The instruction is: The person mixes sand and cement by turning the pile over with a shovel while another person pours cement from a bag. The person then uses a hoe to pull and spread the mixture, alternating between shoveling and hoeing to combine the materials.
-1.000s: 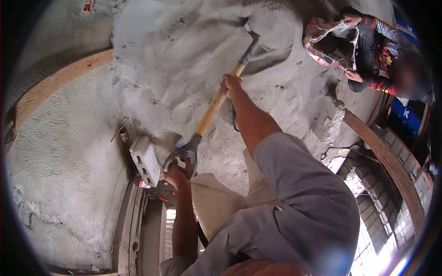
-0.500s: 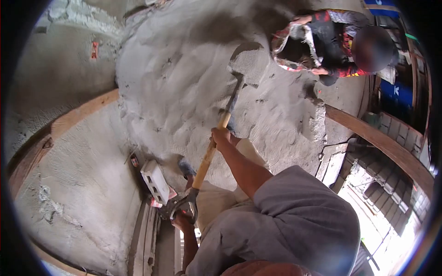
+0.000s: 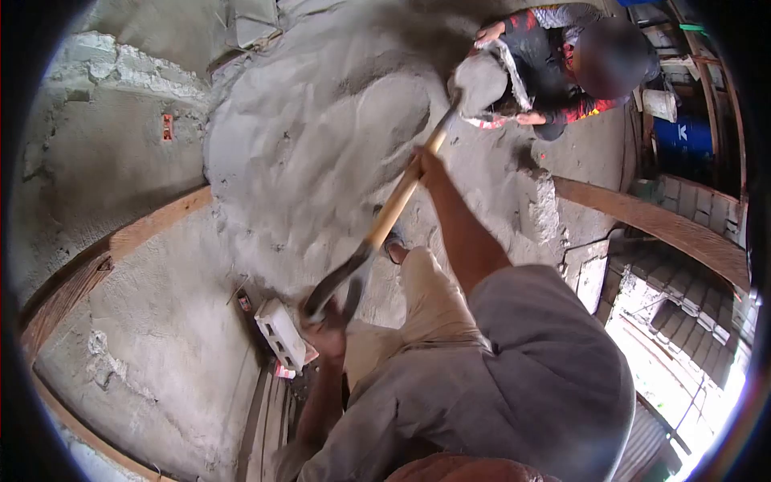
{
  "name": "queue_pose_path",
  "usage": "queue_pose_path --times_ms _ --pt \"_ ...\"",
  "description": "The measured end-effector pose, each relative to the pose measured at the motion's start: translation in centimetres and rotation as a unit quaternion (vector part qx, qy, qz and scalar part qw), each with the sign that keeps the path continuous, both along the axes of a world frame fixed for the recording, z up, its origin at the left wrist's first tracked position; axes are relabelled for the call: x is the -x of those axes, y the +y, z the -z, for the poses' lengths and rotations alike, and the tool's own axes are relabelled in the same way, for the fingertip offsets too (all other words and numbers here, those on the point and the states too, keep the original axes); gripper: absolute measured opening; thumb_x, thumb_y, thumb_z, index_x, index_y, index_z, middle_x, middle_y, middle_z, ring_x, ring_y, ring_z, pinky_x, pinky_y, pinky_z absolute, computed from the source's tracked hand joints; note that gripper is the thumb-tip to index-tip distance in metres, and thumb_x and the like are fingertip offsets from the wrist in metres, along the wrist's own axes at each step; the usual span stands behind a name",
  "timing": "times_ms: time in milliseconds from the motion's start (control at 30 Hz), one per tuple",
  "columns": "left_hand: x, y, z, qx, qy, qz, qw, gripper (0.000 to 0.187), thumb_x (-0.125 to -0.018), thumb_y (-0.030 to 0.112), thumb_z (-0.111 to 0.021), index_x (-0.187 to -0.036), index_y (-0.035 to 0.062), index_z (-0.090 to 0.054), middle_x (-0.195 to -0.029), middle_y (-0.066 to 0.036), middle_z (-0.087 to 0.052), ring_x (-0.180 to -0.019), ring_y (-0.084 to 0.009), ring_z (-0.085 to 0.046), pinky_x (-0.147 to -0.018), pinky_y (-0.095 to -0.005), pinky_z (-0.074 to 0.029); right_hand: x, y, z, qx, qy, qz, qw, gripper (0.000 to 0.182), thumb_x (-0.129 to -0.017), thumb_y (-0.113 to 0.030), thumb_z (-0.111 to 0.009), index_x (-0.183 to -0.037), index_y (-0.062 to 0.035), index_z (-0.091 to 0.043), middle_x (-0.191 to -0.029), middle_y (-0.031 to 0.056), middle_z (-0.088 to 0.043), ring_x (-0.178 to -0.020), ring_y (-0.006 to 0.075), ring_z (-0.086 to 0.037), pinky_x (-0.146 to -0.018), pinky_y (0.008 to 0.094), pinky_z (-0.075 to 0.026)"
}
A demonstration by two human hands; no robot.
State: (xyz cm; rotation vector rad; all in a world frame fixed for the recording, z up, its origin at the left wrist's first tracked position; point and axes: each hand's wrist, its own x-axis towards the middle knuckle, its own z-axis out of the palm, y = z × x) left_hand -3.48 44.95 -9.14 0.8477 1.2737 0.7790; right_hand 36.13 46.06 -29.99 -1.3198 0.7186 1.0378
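A long wooden-handled shovel slants up to the right across the view. My right hand is wrapped round its wooden shaft. Lower left, my left hand closes on the dark D-shaped grip, slightly blurred. Grey, sand-like material covers the blade, which lies at the mouth of a sack. A co-worker holds the sack's rim apart with both hands. Below the blade spreads a large pile of the same grey material.
A hollow concrete block stands by the left wall, close to my left hand. Wooden beams run along the left side, with another beam on the right. My foot is at the pile's near edge.
The loaded shovel has swung up and right from the pile to the sack's mouth. Both my hands have moved up with it. A hollow shows where the blade was.
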Motion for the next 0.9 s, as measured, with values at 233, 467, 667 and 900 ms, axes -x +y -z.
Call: queue_pose_path --times_ms 233,467,667,900 --pt "-11.7 5.8 -5.8 -0.542 0.121 0.424 0.715 0.031 -0.066 0.03 -0.071 -0.075 0.0046 -0.055 -0.067 -0.012 -0.051 -0.058 -0.0293 -0.051 -0.052 -0.037 -0.04 -7.2 -0.8 -6.7 -0.174 -0.018 0.085 0.981 0.029 -0.087 -0.034 -0.055 -0.077 -0.0077 -0.048 -0.056 0.0089 -0.047 -0.052 0.0238 -0.05 -0.052 0.038 -0.046" --pt "6.2 1.9 -6.0 -0.349 0.182 0.227 0.891 0.022 -0.068 0.007 -0.073 -0.083 0.0029 -0.057 -0.069 -0.003 -0.054 -0.06 -0.0156 -0.05 -0.052 -0.0304 -0.04 8.7 -1.4 -10.9 -0.268 -0.047 0.053 0.961 0.031 -0.082 -0.036 -0.061 -0.083 -0.0061 -0.051 -0.068 0.0087 -0.052 -0.065 0.0246 -0.054 -0.064 0.0371 -0.048" --pt "24.4 -4.1 -4.2 0.045 0.18 -0.156 0.97 0.013 -0.075 0.004 -0.065 -0.085 0.0015 -0.058 -0.075 -0.005 -0.059 -0.067 -0.0117 -0.057 -0.052 -0.0264 -0.047 27.4 0.0 -3.0 -0.06 0.049 0.047 0.996 0.02 -0.082 -0.024 -0.062 -0.084 -0.0076 -0.052 -0.07 0.0082 -0.053 -0.061 0.024 -0.055 -0.057 0.0399 -0.049" --pt "48.7 -16.5 -7.5 0.14 0.356 -0.281 0.881 0.019 -0.077 0.014 -0.067 -0.088 0.0014 -0.058 -0.069 -0.002 -0.053 -0.05 -0.0078 -0.043 -0.042 -0.0222 -0.032 60.4 -6.1 4.2 0.066 0.195 -0.135 0.969 0.017 -0.081 -0.022 -0.06 -0.084 -0.0052 -0.055 -0.067 0.0098 -0.054 -0.06 0.0242 -0.056 -0.053 0.0392 -0.045"
